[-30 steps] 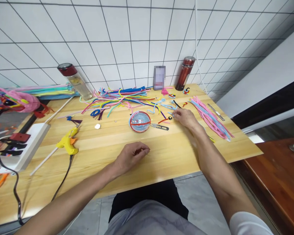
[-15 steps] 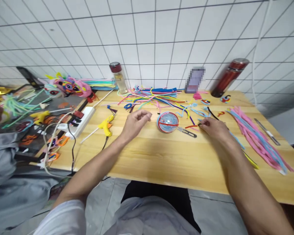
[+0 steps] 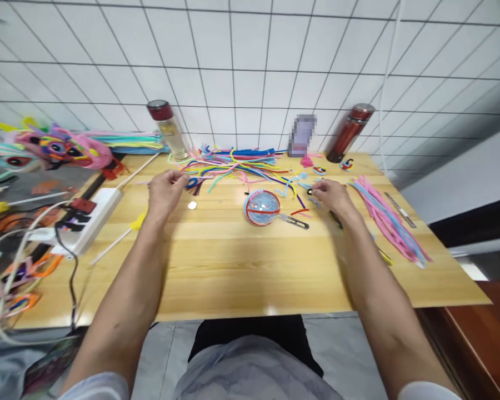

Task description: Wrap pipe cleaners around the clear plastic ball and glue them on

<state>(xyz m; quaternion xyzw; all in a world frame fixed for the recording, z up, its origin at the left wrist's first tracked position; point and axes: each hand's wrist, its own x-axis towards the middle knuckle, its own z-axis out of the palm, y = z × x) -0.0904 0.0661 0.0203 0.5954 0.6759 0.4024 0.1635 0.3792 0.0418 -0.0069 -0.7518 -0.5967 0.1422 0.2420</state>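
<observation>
My left hand point(image 3: 166, 191) is at the left of the wooden table, thumb and fingers drawn together; what they hold, if anything, is hidden. Just beyond its fingertips is a dark blue pipe-cleaner coil point(image 3: 191, 182). A small white disc point(image 3: 192, 205) lies nearby. The forearm partly covers a yellow glue gun point(image 3: 139, 221). My right hand point(image 3: 332, 197) pinches a small black pipe-cleaner piece point(image 3: 309, 191). Between my hands sits a clear ball point(image 3: 263, 207) with red and blue bands. Touching its right side are thread snips point(image 3: 296, 222), with a short red pipe-cleaner piece point(image 3: 300, 211) behind.
Loose coloured pipe cleaners point(image 3: 241, 165) spread along the back. A glass bottle point(image 3: 173, 136), phone point(image 3: 302, 136) and red flask point(image 3: 350, 133) stand by the wall. Pink-and-blue pipe cleaners point(image 3: 385, 222) and a pen-like knife point(image 3: 400, 210) lie right; a power strip point(image 3: 94, 222) lies left.
My left hand has moved left, away from the ball, exposing the white disc and covering part of the glue gun. My right hand has moved slightly toward the back. The view has turned right.
</observation>
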